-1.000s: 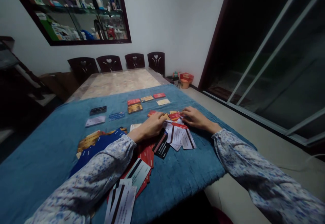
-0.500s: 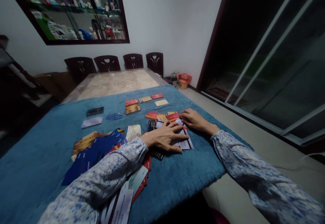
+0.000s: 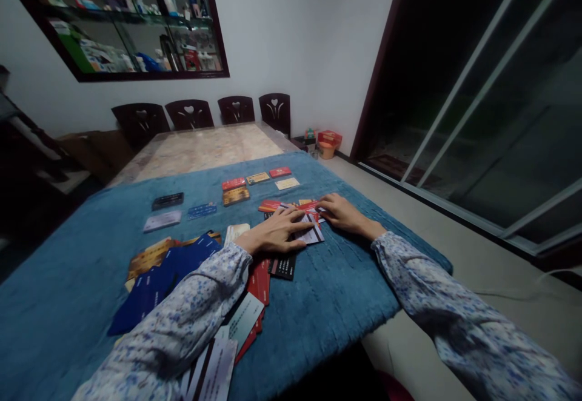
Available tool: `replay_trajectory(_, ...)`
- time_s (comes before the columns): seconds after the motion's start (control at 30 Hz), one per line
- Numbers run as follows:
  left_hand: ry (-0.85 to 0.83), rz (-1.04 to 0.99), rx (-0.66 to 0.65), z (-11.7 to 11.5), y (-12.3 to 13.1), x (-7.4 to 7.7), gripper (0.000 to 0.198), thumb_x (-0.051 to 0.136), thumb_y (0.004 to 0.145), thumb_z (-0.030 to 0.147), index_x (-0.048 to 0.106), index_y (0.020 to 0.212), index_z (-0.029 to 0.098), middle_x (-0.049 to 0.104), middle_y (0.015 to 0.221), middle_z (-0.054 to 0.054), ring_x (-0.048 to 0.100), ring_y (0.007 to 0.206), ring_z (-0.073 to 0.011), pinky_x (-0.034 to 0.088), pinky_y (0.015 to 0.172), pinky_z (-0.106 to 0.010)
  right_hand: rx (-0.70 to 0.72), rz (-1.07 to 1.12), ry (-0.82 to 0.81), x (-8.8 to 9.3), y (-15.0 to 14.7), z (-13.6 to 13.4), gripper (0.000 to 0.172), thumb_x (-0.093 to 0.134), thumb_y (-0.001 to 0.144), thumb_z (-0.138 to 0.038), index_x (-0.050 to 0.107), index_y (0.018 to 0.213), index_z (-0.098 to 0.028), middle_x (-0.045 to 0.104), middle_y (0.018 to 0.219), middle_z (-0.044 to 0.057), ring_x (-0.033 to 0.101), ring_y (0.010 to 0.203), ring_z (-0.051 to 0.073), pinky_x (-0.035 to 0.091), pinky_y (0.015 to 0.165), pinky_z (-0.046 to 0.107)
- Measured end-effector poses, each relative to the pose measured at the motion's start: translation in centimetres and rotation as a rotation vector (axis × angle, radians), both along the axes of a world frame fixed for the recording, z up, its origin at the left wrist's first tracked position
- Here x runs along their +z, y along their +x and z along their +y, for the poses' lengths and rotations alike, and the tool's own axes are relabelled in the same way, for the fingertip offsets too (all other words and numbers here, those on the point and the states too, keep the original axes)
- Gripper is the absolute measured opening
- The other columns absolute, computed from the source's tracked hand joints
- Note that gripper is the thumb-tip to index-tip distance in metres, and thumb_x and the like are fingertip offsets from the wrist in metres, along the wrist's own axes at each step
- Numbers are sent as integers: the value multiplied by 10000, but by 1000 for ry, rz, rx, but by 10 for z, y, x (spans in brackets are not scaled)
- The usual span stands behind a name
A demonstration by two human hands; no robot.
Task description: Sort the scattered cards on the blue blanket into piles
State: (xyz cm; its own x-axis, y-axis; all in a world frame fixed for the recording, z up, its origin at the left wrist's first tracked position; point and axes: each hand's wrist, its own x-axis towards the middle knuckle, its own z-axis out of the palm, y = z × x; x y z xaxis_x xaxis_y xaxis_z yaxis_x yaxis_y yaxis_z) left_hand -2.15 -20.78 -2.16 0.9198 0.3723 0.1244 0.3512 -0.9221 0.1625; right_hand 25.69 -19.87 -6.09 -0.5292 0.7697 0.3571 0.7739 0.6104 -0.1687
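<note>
My left hand lies palm down with its fingers spread over a white card with a dark stripe, pressing it onto a mixed heap. My right hand is at the heap's right side, its bent fingers and thumb closed at the edge of another white card, partly hidden. Red cards stick out behind my fingers, and a black card shows below my left hand. Under my left forearm fan out blue cards, red cards, a pale card and white striped cards.
A blue cloth covers the near part of the table. Farther back lie small groups: black card, white card, blue card, gold cards, cream card. Chairs stand behind the table.
My left hand has slid left and slightly away from me, the striped white card shifting left with it. My right hand has moved slightly left, its fingertips still at the heap's edge.
</note>
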Motion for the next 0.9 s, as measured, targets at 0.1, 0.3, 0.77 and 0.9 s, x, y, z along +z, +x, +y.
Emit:
replay_trajectory(0.1, -16, -11, 62, 6, -12, -3, 560, 518, 1008, 494, 507, 1530, 292, 435, 1627, -135, 398, 1493, -357, 325, 1216, -581, 19, -9, -1, 4, -8, 0, 265, 518, 1020, -274, 728, 1165, -202, 690, 1192, 144, 593, 1047, 257, 493, 951, 446)
replay_trajectory(0.3, -31, -38, 134, 18, -31, -11, 568, 504, 1017, 490, 493, 1540, 268, 444, 1619, -140, 430, 1478, -325, 351, 1221, -540, 53, -20, -32, 10, -28, 2, 276, 553, 1010, -304, 722, 1205, -206, 678, 1230, 150, 585, 1095, 267, 492, 964, 449)
replay_trajectory(0.77, 73, -49, 314, 36, -59, -19, 465, 550, 945, 120, 689, 1346, 310, 569, 1411, -129, 536, 1249, -294, 451, 1072, -503, 213, -10, -197, 32, -74, 23, 505, 552, 923, -184, 653, 1413, -255, 592, 1514, 78, 500, 1302, 303, 426, 1098, 547)
replay_trajectory(0.9, 156, -14, 359, 30, -61, -10, 429, 541, 914, 86, 728, 1258, 262, 620, 1185, -115, 544, 1079, -251, 459, 947, -406, 294, 1, -206, 27, -81, 26, 657, 527, 825, -79, 636, 1438, -288, 606, 1509, 35, 499, 1309, 289, 414, 1108, 553)
